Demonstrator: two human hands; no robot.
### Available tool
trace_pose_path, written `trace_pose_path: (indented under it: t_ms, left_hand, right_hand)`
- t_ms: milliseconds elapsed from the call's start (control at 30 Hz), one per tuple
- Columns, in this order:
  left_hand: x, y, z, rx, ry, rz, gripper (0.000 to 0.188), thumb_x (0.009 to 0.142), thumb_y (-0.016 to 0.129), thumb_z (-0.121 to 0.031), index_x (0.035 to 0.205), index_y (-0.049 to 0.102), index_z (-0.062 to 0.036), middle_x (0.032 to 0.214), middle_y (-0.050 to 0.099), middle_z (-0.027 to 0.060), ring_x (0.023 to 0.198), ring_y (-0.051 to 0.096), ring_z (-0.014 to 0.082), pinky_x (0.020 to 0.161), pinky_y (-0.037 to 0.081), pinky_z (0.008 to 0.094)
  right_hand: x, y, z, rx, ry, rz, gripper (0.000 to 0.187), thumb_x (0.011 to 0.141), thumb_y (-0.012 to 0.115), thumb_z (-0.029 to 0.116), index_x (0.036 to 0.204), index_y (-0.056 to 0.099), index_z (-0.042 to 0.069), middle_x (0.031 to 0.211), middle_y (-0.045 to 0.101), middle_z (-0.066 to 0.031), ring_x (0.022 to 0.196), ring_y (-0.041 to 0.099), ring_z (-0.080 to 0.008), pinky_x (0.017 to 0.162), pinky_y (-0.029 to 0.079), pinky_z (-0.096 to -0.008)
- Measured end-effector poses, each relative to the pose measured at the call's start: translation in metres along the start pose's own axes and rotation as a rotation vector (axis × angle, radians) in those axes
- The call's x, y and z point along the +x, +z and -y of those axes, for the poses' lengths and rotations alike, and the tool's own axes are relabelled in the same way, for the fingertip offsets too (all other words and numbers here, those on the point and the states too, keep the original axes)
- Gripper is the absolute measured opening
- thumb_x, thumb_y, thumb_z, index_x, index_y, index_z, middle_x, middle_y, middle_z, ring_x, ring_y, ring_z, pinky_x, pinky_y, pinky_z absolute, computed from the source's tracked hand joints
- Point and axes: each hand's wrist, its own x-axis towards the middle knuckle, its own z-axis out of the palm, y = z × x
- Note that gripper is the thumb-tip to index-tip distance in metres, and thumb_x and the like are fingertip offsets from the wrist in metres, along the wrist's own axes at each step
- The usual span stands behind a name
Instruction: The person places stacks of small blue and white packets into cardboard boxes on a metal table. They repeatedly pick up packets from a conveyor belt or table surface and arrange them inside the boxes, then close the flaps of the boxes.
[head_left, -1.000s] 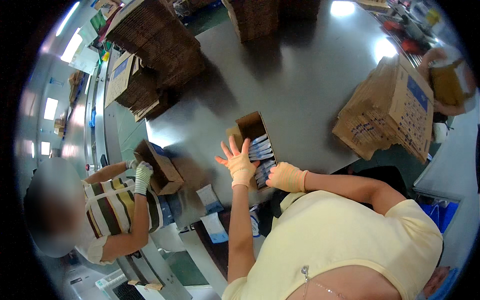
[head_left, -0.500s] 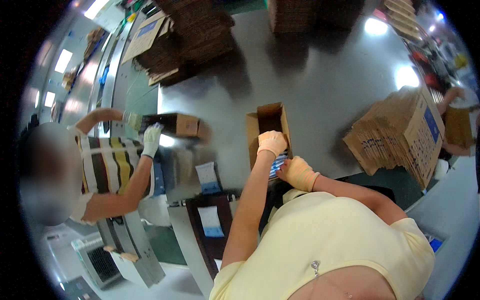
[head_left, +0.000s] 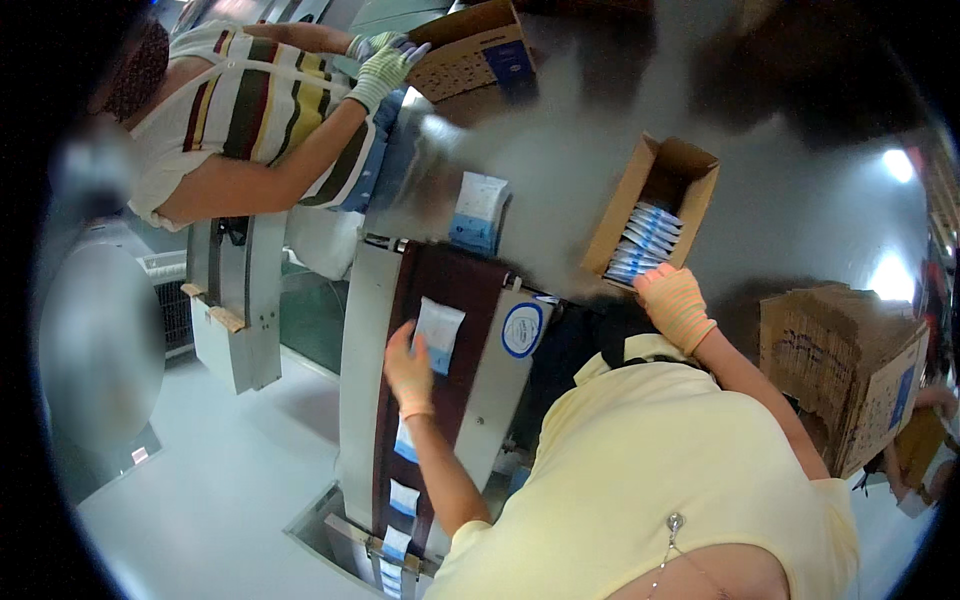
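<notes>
My left hand [head_left: 409,372] is over the dark conveyor belt [head_left: 470,290], its fingers apart, beside a white-and-blue packet [head_left: 438,335] lying there. I see no packet held in it. My right hand [head_left: 675,308], in a striped glove, is closed on the near end of an open cardboard box [head_left: 612,215]. Inside the box, a row of white-and-blue packets [head_left: 650,238] stands in the near part; the far part shows bare cardboard. Another packet [head_left: 480,212] rests at the belt's far end, where the metal table [head_left: 560,190] starts.
Several more packets [head_left: 404,497] lie along the belt toward me. Folded cartons [head_left: 840,350] are stacked at the right. At the upper left, a co-worker's gloved hands [head_left: 385,75] hold another carton [head_left: 470,65]. A second person's arm shows at the far right.
My left hand has left the box and moved left, over the belt. My right hand stays at the box's near end. The view has swung left, and the co-worker's carton now appears raised and turned.
</notes>
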Motion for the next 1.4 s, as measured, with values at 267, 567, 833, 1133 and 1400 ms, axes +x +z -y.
trace_pose_path:
  t_ms: [267, 567, 833, 1133, 1400]
  left_hand:
    - [-0.052, -0.034, 0.078, 0.673, -0.321, 0.538, 0.052, 0.062, 0.082, -0.023, 0.110, 0.065, -0.0139, 0.102, 0.067, 0.0153, 0.104, 0.060, 0.0332, 0.084, 0.050, 0.0430]
    - [0.142, 0.018, -0.057, -0.613, 0.062, 0.219, 0.045, 0.081, 0.069, -0.030, 0.106, 0.060, 0.0071, 0.097, 0.062, 0.0086, 0.086, 0.054, 0.0163, 0.078, 0.044, 0.0299]
    - [0.231, 0.146, -0.082, -0.462, -0.182, 0.764, 0.050, 0.059, 0.084, -0.026, 0.096, 0.068, 0.0032, 0.095, 0.070, 0.0153, 0.096, 0.064, 0.0255, 0.087, 0.046, 0.0344]
    - [0.116, 0.244, -0.197, 0.528, 1.051, -0.096, 0.027, 0.063, 0.075, -0.019, 0.087, 0.064, -0.0138, 0.085, 0.064, 0.0075, 0.084, 0.064, 0.0260, 0.080, 0.050, 0.0367]
    - [0.159, 0.127, -0.290, -1.048, 0.472, 0.596, 0.048, 0.074, 0.075, -0.026, 0.114, 0.056, -0.0065, 0.111, 0.063, 0.0096, 0.098, 0.062, 0.0257, 0.080, 0.054, 0.0404]
  right_hand:
    - [0.002, 0.004, -0.005, -0.021, -0.008, 0.029, 0.008, 0.081, 0.057, 0.018, 0.088, 0.060, 0.014, 0.084, 0.060, -0.0016, 0.086, 0.058, -0.0200, 0.067, 0.046, -0.0363]
    - [0.002, 0.008, -0.006, -0.006, 0.003, 0.032, 0.011, 0.080, 0.057, 0.014, 0.090, 0.060, 0.013, 0.084, 0.060, -0.0020, 0.087, 0.058, -0.0200, 0.067, 0.046, -0.0362]
    - [0.000, 0.002, -0.005, -0.006, 0.027, -0.006, 0.007, 0.079, 0.058, 0.015, 0.086, 0.061, 0.014, 0.082, 0.060, -0.0020, 0.085, 0.058, -0.0203, 0.066, 0.047, -0.0364]
    - [-0.001, -0.005, 0.005, 0.012, -0.006, -0.026, 0.006, 0.078, 0.060, 0.016, 0.084, 0.063, 0.015, 0.081, 0.062, -0.0015, 0.085, 0.060, -0.0190, 0.067, 0.049, -0.0353]
    - [-0.005, -0.004, 0.000, 0.006, 0.044, 0.006, 0.011, 0.082, 0.060, 0.017, 0.092, 0.064, 0.015, 0.086, 0.065, -0.0009, 0.091, 0.061, -0.0192, 0.070, 0.050, -0.0351]
